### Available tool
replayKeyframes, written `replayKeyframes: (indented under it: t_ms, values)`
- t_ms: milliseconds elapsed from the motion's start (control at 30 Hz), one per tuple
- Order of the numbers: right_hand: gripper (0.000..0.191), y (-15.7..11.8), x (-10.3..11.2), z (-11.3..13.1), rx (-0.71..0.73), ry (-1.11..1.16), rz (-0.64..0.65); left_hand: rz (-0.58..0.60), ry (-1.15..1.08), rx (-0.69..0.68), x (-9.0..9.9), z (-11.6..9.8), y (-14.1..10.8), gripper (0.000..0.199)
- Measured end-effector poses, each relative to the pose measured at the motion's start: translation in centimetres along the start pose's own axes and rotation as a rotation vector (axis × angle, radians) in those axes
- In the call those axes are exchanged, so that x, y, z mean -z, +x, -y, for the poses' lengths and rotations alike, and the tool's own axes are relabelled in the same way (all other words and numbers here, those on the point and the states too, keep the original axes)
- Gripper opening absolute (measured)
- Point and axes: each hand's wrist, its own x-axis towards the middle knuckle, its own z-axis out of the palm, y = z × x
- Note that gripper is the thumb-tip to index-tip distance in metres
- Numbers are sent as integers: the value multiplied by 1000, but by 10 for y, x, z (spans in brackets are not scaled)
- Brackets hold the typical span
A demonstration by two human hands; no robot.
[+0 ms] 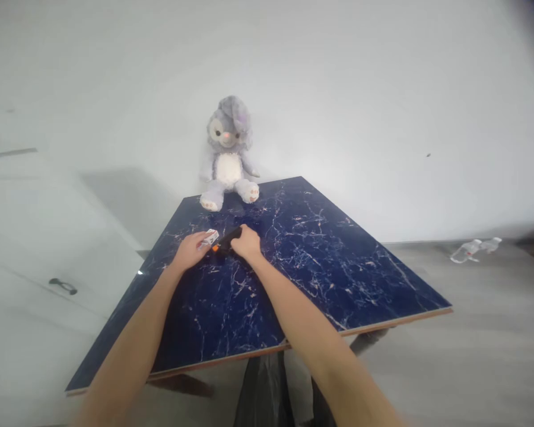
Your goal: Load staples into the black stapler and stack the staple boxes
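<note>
My left hand [190, 251] is closed on a small white box [210, 237] with dark and reddish print, held over the back left part of the table. Close beside it, my right hand [248, 242] is wrapped round a long black object with an orange end [225, 239]. Its orange end points left, toward the box. Whether the two things touch, I cannot tell. The fingers partly cover both, and the exact kind of the black object does not show.
A grey plush toy [228, 154] sits at the back edge of the blue marbled table [311, 255], against the white wall. Crumpled clear plastic [467, 252] lies on the floor at right. A dark handle [63, 286] is on the white surface at left.
</note>
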Motion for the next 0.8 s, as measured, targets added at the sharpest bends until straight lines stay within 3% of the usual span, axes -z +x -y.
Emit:
replayKeyframes:
  t_ms: [133, 233, 367, 433, 500, 600, 667, 800]
  values:
    - [26, 4, 42, -36, 6, -97, -2, 2, -32, 3, 4, -20, -23, 48]
    - [24, 0, 68, -59, 69, -79, -14, 17, -86, -86, 9, -53, -43, 47]
    - [21, -5, 80, -70, 118, -57, 1, 137, -200, -302, 18, -104, -65, 46]
    - [24, -4, 81, -71, 152, -55, 15, 127, -288, -342, 20, -119, -67, 51]
    - [24, -1, 81, -73, 176, -45, 31, -11, -367, -251, 17, -123, -61, 50]
    - [21, 3, 82, -77, 195, -4, 76, -244, -436, 98, 4, -115, -38, 47]
    - [21, 4, 81, -79, 211, 30, 111, -199, -514, 280, -6, -106, -20, 47]
    - [22, -1, 77, -76, 254, 79, 177, 29, -585, 285, -18, -92, 0, 43]
